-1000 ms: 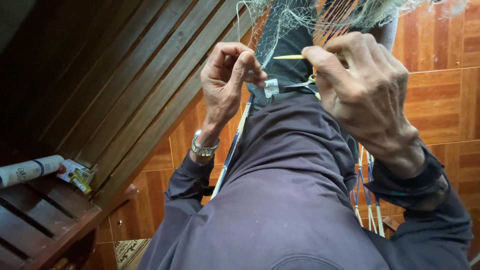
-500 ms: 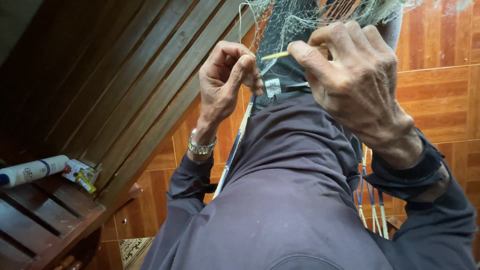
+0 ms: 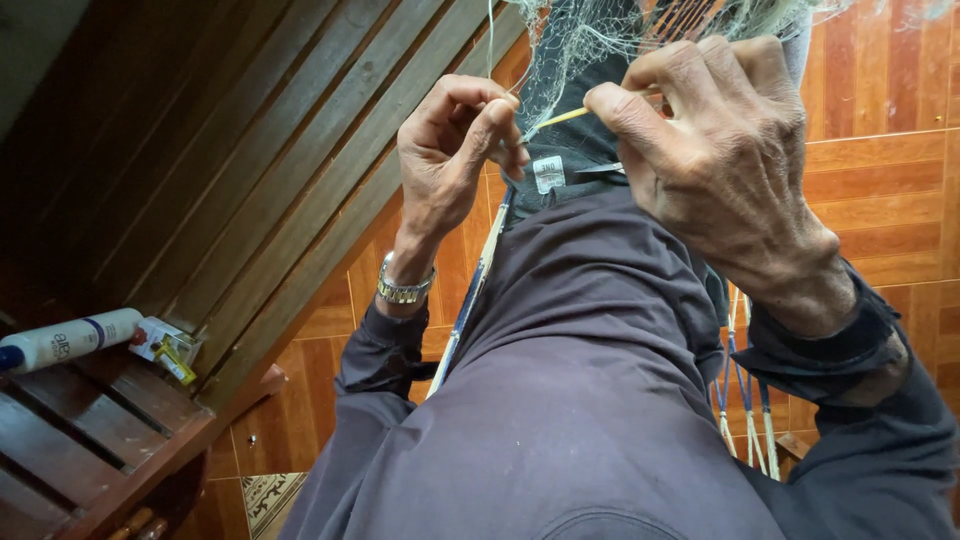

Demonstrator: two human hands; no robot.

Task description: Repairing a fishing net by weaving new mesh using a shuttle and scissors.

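Pale green netting [image 3: 590, 40] hangs in front of the person, fine and tangled, and both hands work at its lower edge, just above the raised knee in dark trousers [image 3: 560, 380]. The right hand [image 3: 730, 160] has its grip clenched on a thin yellow needle [image 3: 562, 117]; thumb and forefinger pinch one end, and the tip points toward the left hand [image 3: 455, 150]. The left hand is also closed, its fingertips pinching the mesh where the needle's tip arrives. I cannot see if a thread runs from the needle, because the fingers hide it.

The risks I judge from here are small but real. The mesh is very fine, so the needle may catch a wrong loop and the knot would close a hole badly. If the left pinch loosens, the net would slide away and the tension would be lost. The needle's tip is very near the left fingertips, so a quick push could prick the skin. Also the cords [image 3: 745, 400] that hang beside the right leg could tangle with the sleeve.

On the wooden bench [image 3: 90, 440] at the left lie a white bottle [image 3: 65, 340] and a small packet [image 3: 165, 345], well apart from the hands.
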